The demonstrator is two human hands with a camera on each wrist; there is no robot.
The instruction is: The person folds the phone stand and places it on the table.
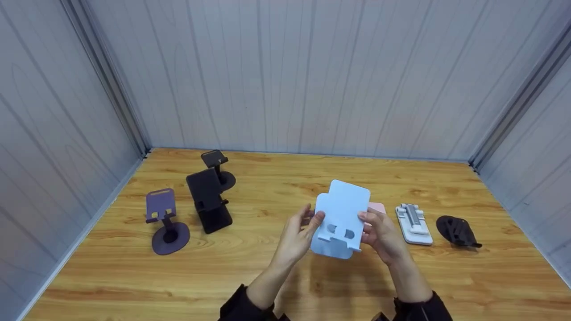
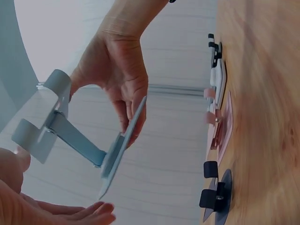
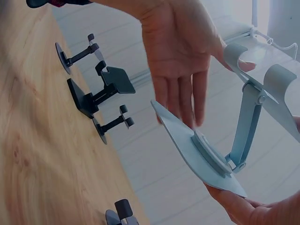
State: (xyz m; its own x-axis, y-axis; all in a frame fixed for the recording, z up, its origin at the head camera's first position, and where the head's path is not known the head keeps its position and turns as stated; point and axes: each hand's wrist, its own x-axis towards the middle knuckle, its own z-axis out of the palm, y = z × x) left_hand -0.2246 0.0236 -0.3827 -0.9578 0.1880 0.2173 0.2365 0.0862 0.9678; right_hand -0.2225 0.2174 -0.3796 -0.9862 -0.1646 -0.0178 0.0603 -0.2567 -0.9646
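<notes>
Both hands hold a light blue phone stand up above the wooden table. My left hand grips its left side, thumb on the front of the upper plate; in the right wrist view its fingers reach behind the base plate. On the other side my right hand has its thumb at the upper plate's edge, and in the left wrist view its fingers touch the base. A hinged arm joins the two plates, standing unfolded. Two curled hooks edge the upper plate.
On the left stand a purple phone stand, a larger black stand and a small dark stand. A pink stand is partly hidden behind my right hand. Farther right lie a folded white stand and a black one. Panels enclose the table.
</notes>
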